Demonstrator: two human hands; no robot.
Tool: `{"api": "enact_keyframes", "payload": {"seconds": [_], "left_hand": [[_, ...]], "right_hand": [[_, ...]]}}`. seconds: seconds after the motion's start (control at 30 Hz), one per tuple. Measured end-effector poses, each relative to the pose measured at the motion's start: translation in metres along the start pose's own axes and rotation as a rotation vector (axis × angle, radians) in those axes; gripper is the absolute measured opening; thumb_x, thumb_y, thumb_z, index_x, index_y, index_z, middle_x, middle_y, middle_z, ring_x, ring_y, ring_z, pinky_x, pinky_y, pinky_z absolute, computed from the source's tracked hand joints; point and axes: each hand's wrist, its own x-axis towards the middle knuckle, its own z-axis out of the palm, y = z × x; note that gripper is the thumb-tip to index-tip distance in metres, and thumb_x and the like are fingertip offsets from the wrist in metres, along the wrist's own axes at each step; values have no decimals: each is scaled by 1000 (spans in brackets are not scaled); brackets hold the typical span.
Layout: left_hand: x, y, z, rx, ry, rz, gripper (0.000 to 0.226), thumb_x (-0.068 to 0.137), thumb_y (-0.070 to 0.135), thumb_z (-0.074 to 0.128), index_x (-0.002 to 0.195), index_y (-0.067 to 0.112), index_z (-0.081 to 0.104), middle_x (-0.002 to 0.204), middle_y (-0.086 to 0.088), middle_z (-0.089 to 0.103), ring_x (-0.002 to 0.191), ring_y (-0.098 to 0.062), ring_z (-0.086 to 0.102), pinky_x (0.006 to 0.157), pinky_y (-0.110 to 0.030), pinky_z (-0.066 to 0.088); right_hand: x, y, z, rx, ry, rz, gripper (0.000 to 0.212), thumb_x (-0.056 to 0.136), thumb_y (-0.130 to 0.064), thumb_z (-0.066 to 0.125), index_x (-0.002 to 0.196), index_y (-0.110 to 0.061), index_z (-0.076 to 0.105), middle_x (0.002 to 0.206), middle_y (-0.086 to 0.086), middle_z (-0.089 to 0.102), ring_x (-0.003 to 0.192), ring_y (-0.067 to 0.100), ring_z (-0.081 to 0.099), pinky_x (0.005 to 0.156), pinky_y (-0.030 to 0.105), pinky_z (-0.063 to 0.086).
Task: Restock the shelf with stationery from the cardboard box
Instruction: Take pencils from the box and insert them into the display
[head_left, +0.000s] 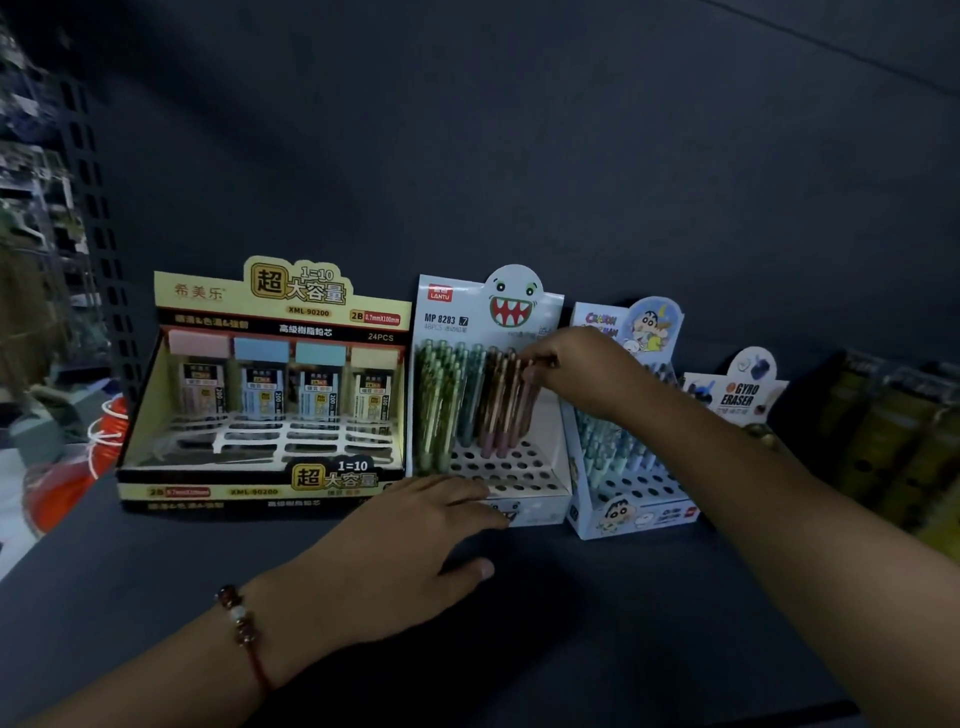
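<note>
At frame centre, the white monster-face pencil display box (530, 483) stands on the dark shelf (571, 597). The right hand (582, 371) pinches the tops of the brown mechanical pencils (501, 405) in it. The left hand (415, 540), fingers spread, rests against the box's front. The lead-refill display (260, 384) sits to its left and the cartoon pencil box (623, 467) to its right.

Both forearms are bare, with no sleeves showing. The left hand (410, 545) has a bracelet (243, 626) at its wrist: dark reddish-brown beads with one pale bead among them, strung on a thin red cord. The right hand (582, 371) and its wrist wear nothing. No rings show on either hand.
</note>
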Motion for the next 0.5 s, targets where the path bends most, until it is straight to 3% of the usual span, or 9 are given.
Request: {"api": "enact_keyframes", "payload": {"seconds": [0.13,0.23,0.37,0.43,0.5], "left_hand": [[1,0,0,-13,22,9,54,94,62,33,146,46,34,154,22,26,141,1,20,101,-6,-1],[-1,7,-8,-67,50,24,47,96,59,36,142,49,40,144,29,36,132,6,31,103,-4,16],[-4,27,-19,-174,72,48,41,90,64,34,129,59,46,128,42,43,121,17,38,97,-2,30],[-6,39,-12,-259,83,45,38,88,64,39,123,59,52,123,43,48,114,19,44,94,-7,38],[-10,50,8,-302,84,34,35,91,59,47,125,59,51,126,39,50,115,16,49,93,-17,44]], "right_hand": [[3,4,3,-49,17,-15,34,97,-27,59,129,-17,64,123,9,67,108,24,62,85,30,48],[-4,4,1,-69,48,-57,41,98,-28,57,138,-18,56,129,10,60,113,27,57,85,30,43],[-37,0,-5,48,355,-181,37,96,-27,57,130,-15,61,122,7,59,112,22,53,89,26,36],[-72,-2,-3,119,383,-204,32,96,-27,57,126,-15,64,118,5,59,107,17,52,90,22,36],[-120,0,3,173,300,-167,28,99,-28,56,125,-20,64,118,-1,56,105,9,49,89,14,35]]}}
